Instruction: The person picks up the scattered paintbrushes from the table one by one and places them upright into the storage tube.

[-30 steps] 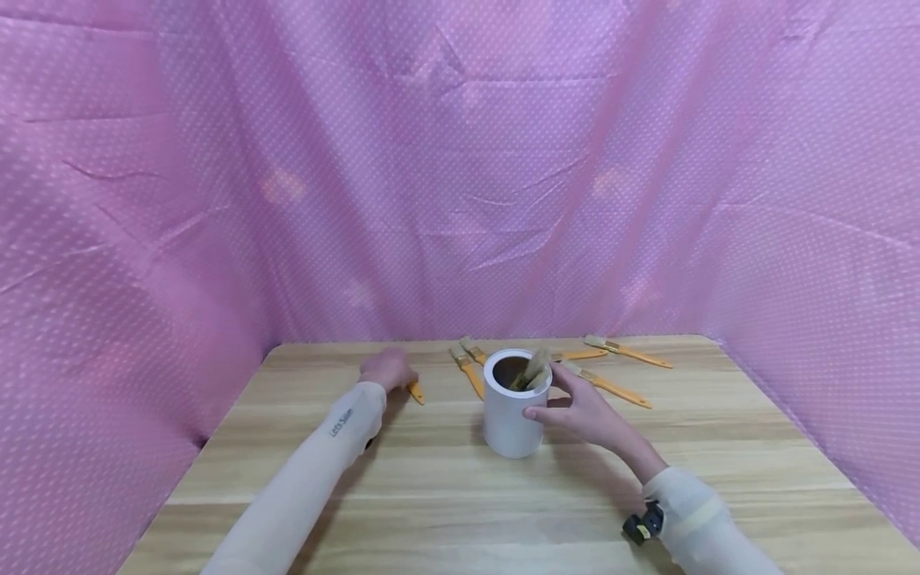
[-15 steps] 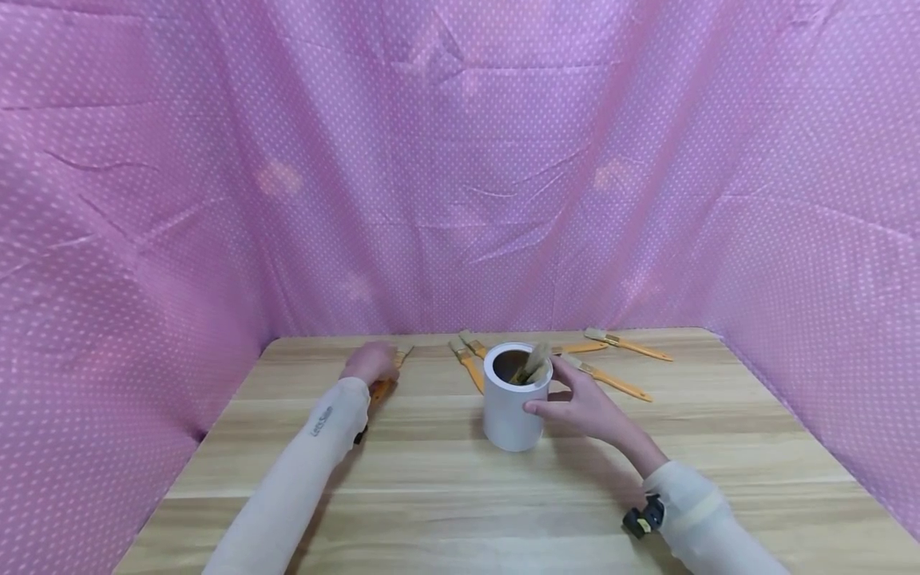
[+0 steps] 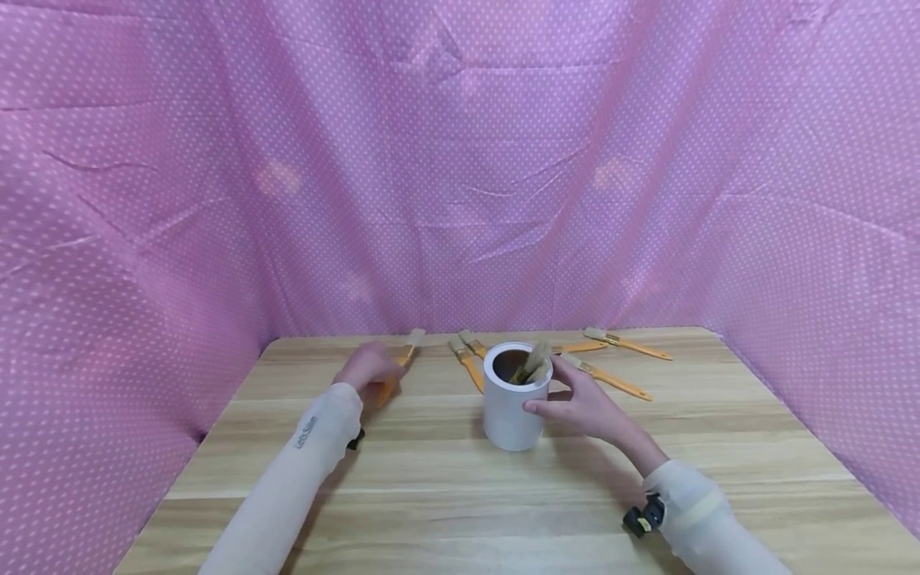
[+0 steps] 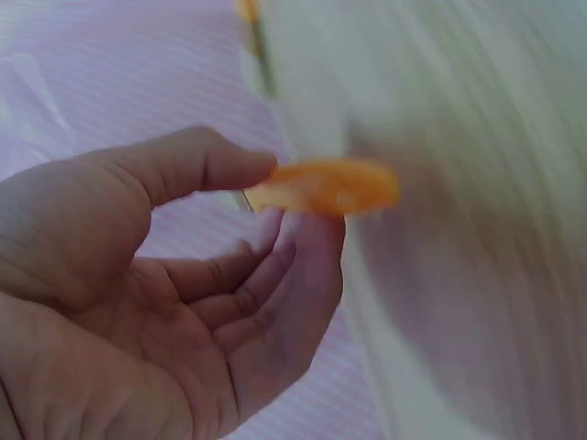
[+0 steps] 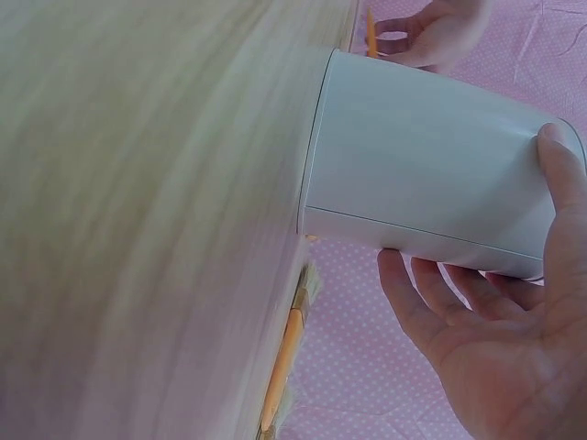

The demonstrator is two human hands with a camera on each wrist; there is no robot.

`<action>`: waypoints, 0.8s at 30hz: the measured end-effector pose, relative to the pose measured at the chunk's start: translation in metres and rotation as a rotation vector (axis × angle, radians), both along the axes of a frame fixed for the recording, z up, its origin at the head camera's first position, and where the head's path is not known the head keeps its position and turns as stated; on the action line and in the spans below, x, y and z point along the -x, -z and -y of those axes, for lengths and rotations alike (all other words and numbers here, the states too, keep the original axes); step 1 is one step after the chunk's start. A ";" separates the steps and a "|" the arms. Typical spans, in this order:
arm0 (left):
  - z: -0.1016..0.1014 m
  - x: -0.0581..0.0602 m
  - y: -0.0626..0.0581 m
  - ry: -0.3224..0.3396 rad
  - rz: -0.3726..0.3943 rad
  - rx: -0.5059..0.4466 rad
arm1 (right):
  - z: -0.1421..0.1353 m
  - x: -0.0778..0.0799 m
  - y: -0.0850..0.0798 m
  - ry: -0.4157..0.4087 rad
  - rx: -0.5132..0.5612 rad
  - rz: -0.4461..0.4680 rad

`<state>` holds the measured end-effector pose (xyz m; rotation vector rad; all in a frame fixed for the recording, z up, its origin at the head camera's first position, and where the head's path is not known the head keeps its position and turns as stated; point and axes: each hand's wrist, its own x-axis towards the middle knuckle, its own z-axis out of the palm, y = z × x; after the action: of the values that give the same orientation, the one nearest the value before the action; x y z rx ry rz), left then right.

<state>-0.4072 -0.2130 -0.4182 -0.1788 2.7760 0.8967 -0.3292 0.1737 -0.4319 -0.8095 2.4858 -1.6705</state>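
Note:
My left hand (image 3: 370, 364) is over the left part of the table and pinches a paintbrush (image 3: 406, 356) by its orange handle. The pale bristles point away from me, toward the back edge. In the left wrist view, thumb and fingertips meet on the flat orange handle (image 4: 344, 187), and the bristles are out of sight. My right hand (image 3: 585, 409) holds a white cylindrical canister (image 3: 513, 422) standing upright on the table, thumb on the near side, fingers round the right side. Paintbrush bristles (image 3: 537, 359) stick up out of the canister's opening, leaning on its right rim; their handles are hidden inside.
Several orange-handled paintbrushes lie on the wooden table (image 3: 446, 511): two behind the canister, including one brush (image 3: 467, 367), and others to the right, such as one brush (image 3: 632, 349) and a nearer brush (image 3: 611, 384). A pink dotted curtain (image 3: 460, 200) surrounds the table.
My left hand has shifted a little left, and its paintbrush has swung round so the bristles now show at the far end. The right hand and canister have stayed put.

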 end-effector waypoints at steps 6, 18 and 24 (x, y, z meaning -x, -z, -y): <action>-0.022 -0.020 -0.028 0.175 -0.070 -0.239 | -0.002 0.008 0.012 0.001 -0.003 -0.025; -0.097 -0.069 -0.089 0.365 -0.245 -0.481 | -0.005 0.012 0.014 -0.003 -0.003 -0.038; -0.116 -0.085 -0.096 0.484 -0.418 -0.564 | -0.001 0.010 0.013 -0.005 0.000 -0.028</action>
<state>-0.3224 -0.0974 -0.3225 0.8118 2.5587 1.6457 -0.3392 0.1750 -0.4451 -0.8443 2.4997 -1.6689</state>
